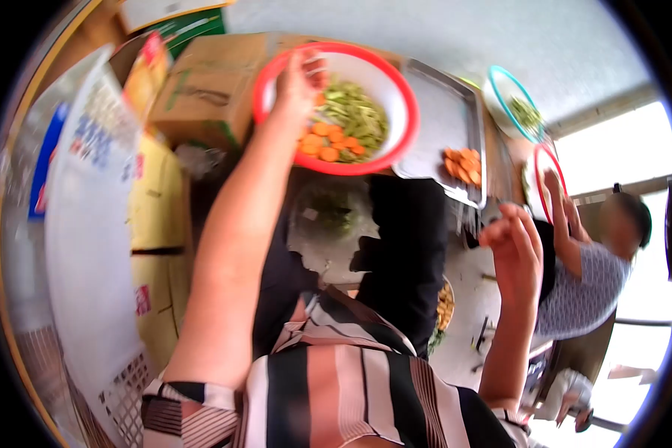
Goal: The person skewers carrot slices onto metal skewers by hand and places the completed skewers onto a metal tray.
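From where I stand, the left hand [299, 81], upper middle of the frame, bends its fingers over the left part of the large red-rimmed bowl [343, 166]; I can't tell whether anything is pinched there. The left forearm [239, 216] leaning on that rim might tip the bowl, whose near edge juts toward the dark trousers [407, 231]; the carrot slices [328, 142] at its near side, beside the green strips [362, 108], would probably spill first. The bowl overlaps the left side of the tray [437, 104], so a knock could shift both. The right hand [519, 239], right of centre, is raised well apart from the left, fingers loosely curled, nothing visible in it.

A white plastic crate [89, 224] fills the far left, and a cardboard box [209, 89] crowds the bowl, limiting elbow room. More carrot pieces [464, 166] occupy the tray; farther right come a teal-rimmed bowl [509, 89] and a co-worker [586, 287], reaching to a second red-rimmed bowl [530, 183].
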{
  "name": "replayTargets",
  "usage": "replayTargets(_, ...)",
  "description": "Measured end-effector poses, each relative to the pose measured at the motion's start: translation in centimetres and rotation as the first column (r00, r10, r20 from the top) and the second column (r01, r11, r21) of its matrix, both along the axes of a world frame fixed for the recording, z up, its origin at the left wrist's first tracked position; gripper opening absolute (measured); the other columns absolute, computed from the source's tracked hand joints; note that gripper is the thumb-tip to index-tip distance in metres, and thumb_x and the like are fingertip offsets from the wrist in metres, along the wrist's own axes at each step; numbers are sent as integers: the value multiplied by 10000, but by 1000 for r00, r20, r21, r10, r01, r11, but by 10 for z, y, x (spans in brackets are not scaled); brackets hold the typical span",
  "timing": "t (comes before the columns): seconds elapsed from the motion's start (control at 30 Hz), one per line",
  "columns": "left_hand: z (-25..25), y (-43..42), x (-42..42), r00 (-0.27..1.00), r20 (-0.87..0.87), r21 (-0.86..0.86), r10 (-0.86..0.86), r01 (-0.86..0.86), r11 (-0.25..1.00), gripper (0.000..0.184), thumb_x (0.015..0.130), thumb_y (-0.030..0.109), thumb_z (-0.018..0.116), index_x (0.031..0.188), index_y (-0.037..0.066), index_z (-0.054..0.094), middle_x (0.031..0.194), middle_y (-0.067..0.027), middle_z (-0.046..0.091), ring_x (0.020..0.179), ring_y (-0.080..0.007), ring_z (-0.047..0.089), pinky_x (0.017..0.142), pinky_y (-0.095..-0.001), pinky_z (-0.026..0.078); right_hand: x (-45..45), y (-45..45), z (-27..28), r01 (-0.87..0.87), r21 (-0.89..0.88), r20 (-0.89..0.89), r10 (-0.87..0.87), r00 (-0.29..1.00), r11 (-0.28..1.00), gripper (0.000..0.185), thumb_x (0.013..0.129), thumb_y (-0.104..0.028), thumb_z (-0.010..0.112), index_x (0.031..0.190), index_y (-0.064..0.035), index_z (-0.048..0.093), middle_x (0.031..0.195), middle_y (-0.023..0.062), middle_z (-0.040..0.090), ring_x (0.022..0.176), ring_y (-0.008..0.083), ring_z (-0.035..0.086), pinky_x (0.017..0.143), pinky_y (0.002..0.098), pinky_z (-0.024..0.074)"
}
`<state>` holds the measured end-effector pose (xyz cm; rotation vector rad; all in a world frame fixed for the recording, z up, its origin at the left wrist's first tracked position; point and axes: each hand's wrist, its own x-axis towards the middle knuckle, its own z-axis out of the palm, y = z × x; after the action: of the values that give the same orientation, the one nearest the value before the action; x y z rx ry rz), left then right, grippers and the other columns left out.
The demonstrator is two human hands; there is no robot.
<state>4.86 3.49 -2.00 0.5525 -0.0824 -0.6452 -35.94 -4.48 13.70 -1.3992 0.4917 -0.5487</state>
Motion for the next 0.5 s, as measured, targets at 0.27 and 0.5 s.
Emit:
replayTargets(0.27, 1, 4, -6, 971, 159, 106, -178, 162, 981, 317, 944, 307, 469, 1048, 46, 615, 898, -71, 630, 748, -170, 534, 688, -315, 459, -102, -167, -129, 459, -146, -358, -479, 802, 877, 198, 924, -200, 517, 1054, -68, 588, 840, 49, 658, 697, 119, 626, 634, 236, 469)
replayTargets(0.5, 9, -5, -26, 966, 158, 208, -206, 171, 963, 316, 918, 312, 531, 1045, 32, 607, 883, -54, 611, 738, -153, 530, 659, -295, 458, -122, -248, -223, 547, -157, -519, -540, 663, 822, 182, 876, -139, 526, 1013, -61, 615, 837, 55, 673, 609, 116, 619, 499, 236, 444)
